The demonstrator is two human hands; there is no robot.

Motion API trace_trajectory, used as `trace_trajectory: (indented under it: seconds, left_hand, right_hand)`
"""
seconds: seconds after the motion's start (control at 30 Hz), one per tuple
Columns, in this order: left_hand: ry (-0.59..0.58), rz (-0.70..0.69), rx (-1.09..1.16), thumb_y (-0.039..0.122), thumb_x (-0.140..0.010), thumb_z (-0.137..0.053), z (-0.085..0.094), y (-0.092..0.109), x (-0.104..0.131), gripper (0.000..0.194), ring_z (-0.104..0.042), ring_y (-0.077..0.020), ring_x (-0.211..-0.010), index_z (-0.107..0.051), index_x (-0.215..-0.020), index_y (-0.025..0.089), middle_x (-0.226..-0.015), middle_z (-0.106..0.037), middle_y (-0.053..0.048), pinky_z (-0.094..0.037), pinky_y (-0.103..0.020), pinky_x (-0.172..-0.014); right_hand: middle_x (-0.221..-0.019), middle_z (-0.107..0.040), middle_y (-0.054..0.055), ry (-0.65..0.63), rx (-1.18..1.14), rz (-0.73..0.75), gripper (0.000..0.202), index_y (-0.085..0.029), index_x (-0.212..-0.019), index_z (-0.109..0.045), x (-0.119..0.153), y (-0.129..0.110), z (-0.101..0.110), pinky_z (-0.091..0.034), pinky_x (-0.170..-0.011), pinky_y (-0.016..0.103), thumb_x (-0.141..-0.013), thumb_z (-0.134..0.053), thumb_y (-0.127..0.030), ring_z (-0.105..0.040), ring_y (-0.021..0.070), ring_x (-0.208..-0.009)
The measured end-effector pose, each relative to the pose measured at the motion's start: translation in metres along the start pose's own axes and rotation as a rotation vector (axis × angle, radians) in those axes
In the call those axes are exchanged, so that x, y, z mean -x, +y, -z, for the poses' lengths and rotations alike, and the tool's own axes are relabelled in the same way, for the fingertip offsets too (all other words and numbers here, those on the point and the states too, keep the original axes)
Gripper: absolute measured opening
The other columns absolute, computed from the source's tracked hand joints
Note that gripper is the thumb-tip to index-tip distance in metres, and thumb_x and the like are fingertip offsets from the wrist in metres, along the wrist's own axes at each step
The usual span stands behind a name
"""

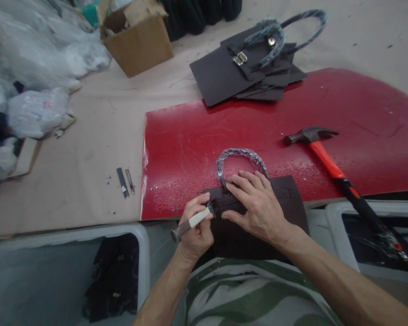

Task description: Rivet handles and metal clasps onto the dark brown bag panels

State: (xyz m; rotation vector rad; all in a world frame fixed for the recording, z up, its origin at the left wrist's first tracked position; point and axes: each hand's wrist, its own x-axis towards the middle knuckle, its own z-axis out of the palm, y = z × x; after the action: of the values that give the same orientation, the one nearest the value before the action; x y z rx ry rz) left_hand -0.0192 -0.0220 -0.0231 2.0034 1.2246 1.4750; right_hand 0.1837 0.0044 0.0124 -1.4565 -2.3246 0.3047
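Observation:
A dark leather bag panel [285,192] with a plastic-wrapped handle [241,152] lies over the near edge of the red board. My left hand [197,226] is closed around a metal punch [199,218] wrapped in white, its tip at the panel's upper left part near the handle's base. My right hand [258,203] rests with spread fingers on the panel, below the handle, the thumb pointing toward the punch. To the right lies a claw hammer [326,158] with an orange and black grip, apart from both hands.
More dark bag panels [221,77] are stacked at the back of the red board [177,149]. Two small metal tools [125,182] lie left of it. A cardboard box [139,45] and plastic bags [37,108] stand farther back. White bins [143,253] sit below the table edge.

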Motion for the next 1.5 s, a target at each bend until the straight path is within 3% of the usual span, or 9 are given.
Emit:
trace_trajectory:
  seconds: [0.63,0.97,1.07,1.17,1.23,1.3,1.4,1.5]
  left_hand:
    - [-0.195,-0.030,0.073,0.015,-0.096,-0.054,0.007,0.000,-0.029,0.017,-0.066,-0.0241,-0.110,-0.056,-0.112,0.021,-0.112,-0.066,-0.010,-0.057,-0.047,-0.095]
    - [-0.203,-0.044,0.019,0.014,-0.094,-0.056,0.003,0.005,-0.032,0.012,-0.068,-0.0220,-0.108,-0.059,-0.104,0.020,-0.110,-0.069,-0.009,-0.057,-0.040,-0.095]
    - [-0.189,-0.022,0.025,0.012,-0.093,-0.056,0.002,0.005,-0.030,0.012,-0.069,-0.0215,-0.106,-0.059,-0.102,0.019,-0.110,-0.069,-0.009,-0.058,-0.038,-0.092]
    - [-0.169,0.023,0.027,0.011,-0.091,-0.055,0.000,0.005,-0.028,0.013,-0.069,-0.0213,-0.105,-0.060,-0.101,0.019,-0.109,-0.070,-0.009,-0.058,-0.037,-0.092]
    - [-0.166,0.035,0.029,0.011,-0.091,-0.055,-0.001,0.006,-0.028,0.013,-0.069,-0.0212,-0.105,-0.061,-0.100,0.019,-0.109,-0.070,-0.009,-0.058,-0.036,-0.093]
    - [-0.181,0.041,0.029,0.010,-0.090,-0.055,-0.001,0.008,-0.029,0.016,-0.070,-0.0209,-0.103,-0.061,-0.101,0.019,-0.108,-0.071,-0.009,-0.058,-0.035,-0.092]
    - [-0.211,0.068,0.023,0.009,-0.088,-0.055,-0.002,0.011,-0.030,0.020,-0.070,-0.0206,-0.101,-0.062,-0.105,0.019,-0.106,-0.071,-0.008,-0.057,-0.034,-0.090]
    - [-0.216,0.077,0.027,0.010,-0.088,-0.055,-0.002,0.012,-0.032,0.020,-0.069,-0.0204,-0.099,-0.062,-0.104,0.019,-0.104,-0.071,-0.008,-0.057,-0.033,-0.089]
  right_hand:
    - [-0.137,-0.061,0.009,0.012,-0.021,0.006,0.060,-0.019,-0.128,-0.064,0.000,0.000,0.001,-0.026,-0.119,0.054,-0.081,-0.077,-0.052,-0.047,0.0349,-0.132]
    - [-0.136,-0.061,0.012,0.037,-0.041,0.021,0.060,-0.016,-0.127,-0.063,-0.001,-0.003,0.001,-0.031,-0.115,0.058,-0.079,-0.080,-0.047,-0.047,0.0364,-0.129]
    - [-0.132,-0.062,0.014,0.127,-0.160,0.084,0.046,-0.016,-0.126,-0.063,0.001,0.000,0.009,-0.041,-0.107,0.055,-0.085,-0.073,-0.034,-0.052,0.0334,-0.123]
    - [-0.125,-0.064,0.013,0.327,-0.187,0.103,0.032,-0.019,-0.122,-0.064,0.011,0.021,0.031,-0.047,-0.100,0.049,-0.091,-0.062,-0.026,-0.057,0.0293,-0.117]
    - [-0.120,-0.065,0.014,0.429,-0.046,-0.007,0.027,-0.018,-0.116,-0.066,0.024,0.047,0.052,-0.047,-0.098,0.049,-0.092,-0.060,-0.028,-0.058,0.0308,-0.113]
    - [-0.119,-0.064,0.018,0.432,0.143,-0.187,0.030,-0.015,-0.113,-0.067,0.037,0.078,0.074,-0.046,-0.094,0.050,-0.091,-0.060,-0.035,-0.057,0.0341,-0.108]
    - [-0.113,-0.062,0.025,0.172,0.303,-0.505,0.033,-0.011,-0.108,-0.067,0.053,0.114,0.098,-0.043,-0.084,0.047,-0.091,-0.060,-0.038,-0.056,0.0366,-0.104]
    - [-0.101,-0.059,0.020,0.048,0.098,-0.778,0.020,-0.015,-0.093,-0.063,0.054,0.128,0.109,-0.037,-0.074,0.042,-0.088,-0.062,-0.034,-0.055,0.0331,-0.096]
